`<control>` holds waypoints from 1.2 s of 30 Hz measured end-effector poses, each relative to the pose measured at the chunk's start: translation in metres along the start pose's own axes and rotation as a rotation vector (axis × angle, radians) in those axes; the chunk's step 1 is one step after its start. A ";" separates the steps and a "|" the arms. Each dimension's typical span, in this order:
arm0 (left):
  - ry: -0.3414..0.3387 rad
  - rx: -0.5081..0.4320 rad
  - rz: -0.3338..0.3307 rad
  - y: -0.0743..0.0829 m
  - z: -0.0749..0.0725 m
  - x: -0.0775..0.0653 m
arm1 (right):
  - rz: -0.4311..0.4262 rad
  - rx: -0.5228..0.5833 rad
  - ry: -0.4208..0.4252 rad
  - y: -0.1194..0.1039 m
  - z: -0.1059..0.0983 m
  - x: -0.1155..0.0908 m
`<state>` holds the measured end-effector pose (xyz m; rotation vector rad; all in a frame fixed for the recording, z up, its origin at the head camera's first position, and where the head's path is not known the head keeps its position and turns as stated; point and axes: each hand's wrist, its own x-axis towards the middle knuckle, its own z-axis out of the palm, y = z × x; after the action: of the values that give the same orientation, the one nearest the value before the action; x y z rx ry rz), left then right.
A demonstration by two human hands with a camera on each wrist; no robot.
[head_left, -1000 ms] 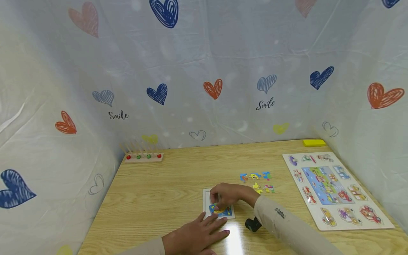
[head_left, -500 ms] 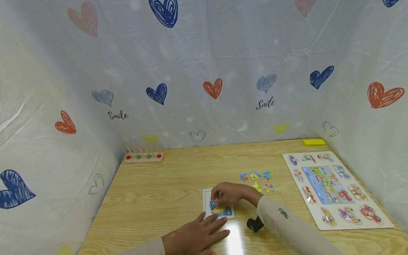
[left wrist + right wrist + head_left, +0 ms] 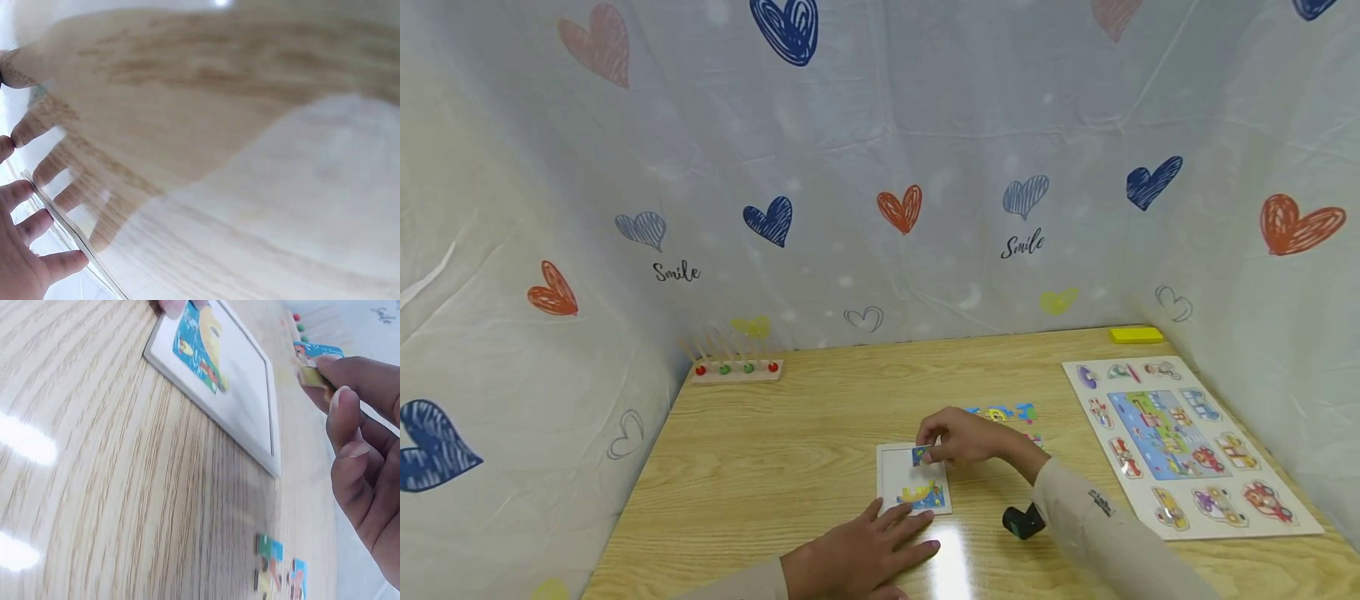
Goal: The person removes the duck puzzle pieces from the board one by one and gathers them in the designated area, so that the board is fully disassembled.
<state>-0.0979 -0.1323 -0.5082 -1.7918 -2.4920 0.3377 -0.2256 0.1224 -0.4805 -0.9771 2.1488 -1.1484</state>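
My right hand [image 3: 966, 435] pinches a blue puzzle piece [image 3: 918, 456] between thumb and fingers, over the upper right part of a white puzzle tray [image 3: 882, 479]. In the right wrist view the held piece [image 3: 320, 351] shows blue and yellow printing and is raised off the tray. Joined blue-and-yellow puzzle pieces [image 3: 931, 497] lie along the tray's near side; the far part is bare white. My left hand [image 3: 865, 554] rests flat with fingers spread, fingertips at the tray's near edge. The left wrist view shows those fingers [image 3: 65, 265] along the edge.
Several loose puzzle pieces [image 3: 997, 413] lie beyond the right hand, some partly hidden by it. A large picture board [image 3: 1153, 517] is at the right, with a yellow block [image 3: 1137, 335] behind it. A peg rack [image 3: 737, 376] with red and green beads stands at the back left.
The right hand has lifted the blue piece from the joined pieces and moved it away and to the right, uncovering more of the tray. The left hand has stayed in place.
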 end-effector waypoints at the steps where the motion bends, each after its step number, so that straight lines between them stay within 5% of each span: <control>1: 0.007 0.010 0.001 0.000 0.000 0.000 | 0.001 0.004 0.007 0.002 -0.002 -0.003; 15: 0.032 0.018 0.006 -0.001 0.003 0.000 | 0.002 0.063 0.035 0.016 -0.013 -0.033; 24: 0.031 0.020 0.021 -0.002 -0.002 -0.001 | 0.031 -0.023 0.040 0.021 -0.016 -0.060; 36: -0.029 0.015 0.022 -0.003 -0.002 0.001 | 0.090 -0.154 0.210 0.034 -0.014 -0.083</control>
<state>-0.1008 -0.1320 -0.5057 -1.8226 -2.4838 0.3850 -0.1969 0.2074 -0.4944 -0.8458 2.4530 -1.0975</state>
